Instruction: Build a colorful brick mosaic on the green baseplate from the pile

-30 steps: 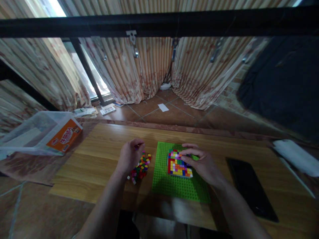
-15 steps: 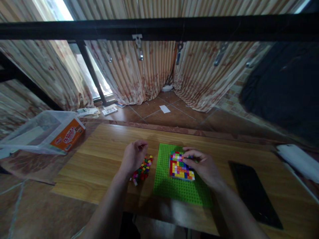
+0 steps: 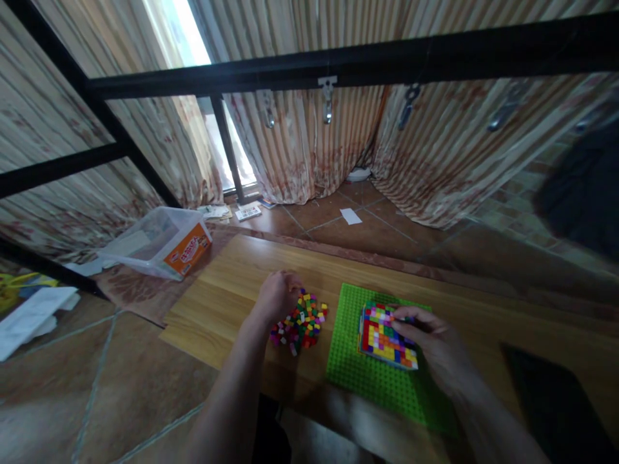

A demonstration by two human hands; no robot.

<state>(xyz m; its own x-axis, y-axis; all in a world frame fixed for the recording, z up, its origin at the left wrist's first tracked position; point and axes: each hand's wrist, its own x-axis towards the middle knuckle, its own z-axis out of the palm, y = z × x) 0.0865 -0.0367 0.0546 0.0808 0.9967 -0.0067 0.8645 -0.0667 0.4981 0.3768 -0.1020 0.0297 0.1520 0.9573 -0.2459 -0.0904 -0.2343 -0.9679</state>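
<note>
Right hand (image 3: 431, 336) at the multicoloured block of small plastic bricks (image 3: 383, 343), which sits on the green studded plastic baseplate (image 3: 347, 368)! Thumb and forefinger come nearly together at its upper surface; whether they pinch a brick, I can't tell. A sideways push there could knock top bricks askew. Left hand (image 3: 278, 298) curls over the loose heap of coloured plastic cubes (image 3: 305, 327), its grip hidden; a careless sweep could scatter cubes across the pale-brown wooden tabletop (image 3: 226, 299).

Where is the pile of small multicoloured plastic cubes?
In the head view, the pile lies on the wooden table, left of the green studded baseplate, by the left hand.
</note>
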